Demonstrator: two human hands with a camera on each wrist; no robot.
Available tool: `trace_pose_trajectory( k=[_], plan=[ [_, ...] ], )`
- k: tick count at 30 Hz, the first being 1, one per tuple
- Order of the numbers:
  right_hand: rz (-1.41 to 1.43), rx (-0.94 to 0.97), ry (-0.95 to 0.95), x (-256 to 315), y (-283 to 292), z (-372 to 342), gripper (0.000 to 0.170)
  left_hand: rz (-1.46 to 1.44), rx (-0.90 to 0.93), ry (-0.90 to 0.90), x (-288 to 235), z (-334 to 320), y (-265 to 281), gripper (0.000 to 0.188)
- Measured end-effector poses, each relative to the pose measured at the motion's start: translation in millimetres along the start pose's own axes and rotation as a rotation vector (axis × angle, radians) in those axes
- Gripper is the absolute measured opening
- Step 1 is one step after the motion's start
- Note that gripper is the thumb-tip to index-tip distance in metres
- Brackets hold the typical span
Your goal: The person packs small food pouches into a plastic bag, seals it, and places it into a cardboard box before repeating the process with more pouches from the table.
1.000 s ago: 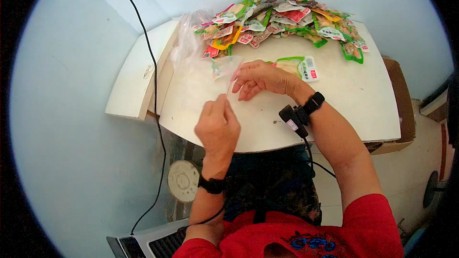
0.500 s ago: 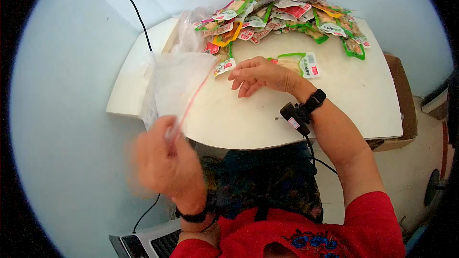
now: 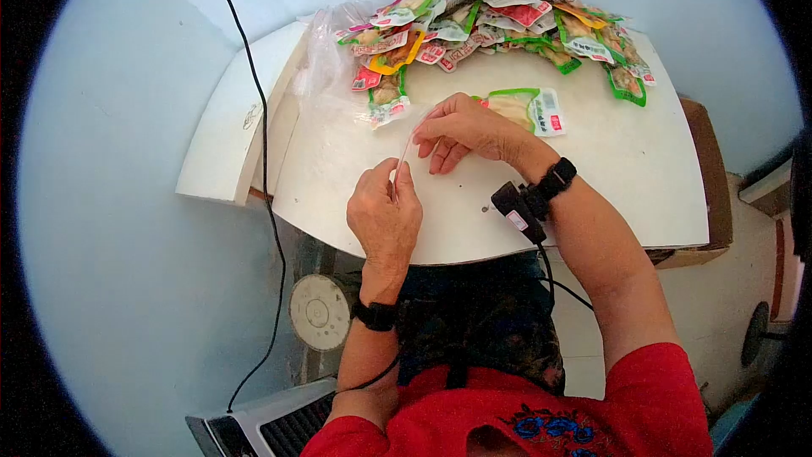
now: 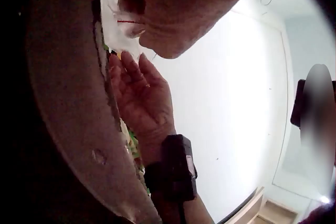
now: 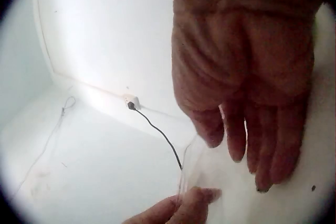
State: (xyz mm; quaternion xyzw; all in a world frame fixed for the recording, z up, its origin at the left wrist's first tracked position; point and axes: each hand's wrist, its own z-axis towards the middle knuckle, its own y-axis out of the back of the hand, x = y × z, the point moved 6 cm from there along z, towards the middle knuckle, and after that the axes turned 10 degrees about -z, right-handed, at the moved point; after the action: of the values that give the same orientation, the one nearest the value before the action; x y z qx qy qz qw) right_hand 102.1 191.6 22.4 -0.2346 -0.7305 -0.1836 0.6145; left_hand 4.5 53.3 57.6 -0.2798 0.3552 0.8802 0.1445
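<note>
In the head view my left hand pinches the edge of a clear plastic zip bag between thumb and fingers. A thin red line along the bag's edge shows in the left wrist view, beside the left fingers. My right hand is just beyond, palm down, its fingers loosely extended and its thumb right at the bag's upper edge. The right wrist view shows those fingers hanging fairly straight beside the see-through film. A green-and-white food packet lies flat on the white table, partly behind the right hand.
A heap of colourful sealed food packets curves along the table's back edge. Crumpled clear plastic lies at the back left. A black cable hangs down the left side, and a cardboard box stands beyond the right edge.
My left hand swung down and left with the bag, spreading it out, then came back up beside the right hand. The right hand has barely moved.
</note>
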Motion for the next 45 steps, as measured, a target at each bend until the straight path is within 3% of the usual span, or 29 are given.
trace_pose_trajectory(
  k=[8, 14, 17, 20, 23, 25, 27, 29, 30, 33, 37, 41, 45],
  plan=[
    [-0.153, -0.035, -0.110, -9.4, 5.0, 5.2, 0.020, 0.010, -0.286, -0.197, -10.8, 11.8, 31.7, 0.009],
    [-0.324, -0.116, -0.007, 0.9, 2.1, -2.1, 0.030, 0.035, -0.259, -0.196, -28.6, 13.5, 32.5, 0.008],
    [-0.460, -0.305, 0.098, 25.9, 4.1, -11.9, 0.035, 0.054, -0.234, -0.200, -22.7, 12.5, 24.9, 0.010],
    [-0.415, -0.389, 0.331, 36.9, 6.0, -11.0, 0.029, 0.023, -0.239, -0.160, -14.2, 13.6, 19.7, 0.013],
    [-0.411, -0.235, 0.570, 42.4, -9.3, -13.4, 0.014, -0.027, -0.240, -0.108, -10.6, 16.5, 16.9, 0.012],
    [-0.482, -0.123, 0.491, 35.5, -21.2, -12.1, 0.013, -0.057, -0.274, -0.100, -10.6, 16.9, 16.5, 0.009],
    [-0.496, -0.080, 0.483, 30.6, -29.0, -9.7, 0.024, -0.054, -0.233, -0.059, -9.6, 16.1, 15.5, 0.015],
    [-0.454, -0.103, 0.546, 20.5, -30.6, -1.4, 0.036, -0.037, -0.198, -0.047, -11.5, 14.0, 16.9, 0.022],
    [-0.531, -0.062, 0.583, 23.7, -33.7, 0.5, 0.053, -0.023, -0.186, -0.057, -14.5, 12.2, 17.1, 0.025],
    [-0.354, -0.054, 0.409, 19.9, -31.3, -3.5, 0.058, -0.076, -0.175, -0.186, -24.3, 3.2, 15.0, 0.032],
    [-0.450, -0.051, 0.378, 22.1, -31.4, -5.5, 0.056, 0.063, -0.047, -0.400, -28.2, -9.9, 7.3, 0.031],
    [-0.428, -0.036, 0.358, 20.4, -30.8, -4.4, 0.051, 0.123, -0.053, -0.347, -20.7, -10.8, 5.8, 0.033],
    [-0.442, -0.021, 0.354, 20.9, -28.7, -3.7, 0.040, 0.004, -0.039, -0.267, -7.8, -6.3, 2.1, 0.042]
  ],
)
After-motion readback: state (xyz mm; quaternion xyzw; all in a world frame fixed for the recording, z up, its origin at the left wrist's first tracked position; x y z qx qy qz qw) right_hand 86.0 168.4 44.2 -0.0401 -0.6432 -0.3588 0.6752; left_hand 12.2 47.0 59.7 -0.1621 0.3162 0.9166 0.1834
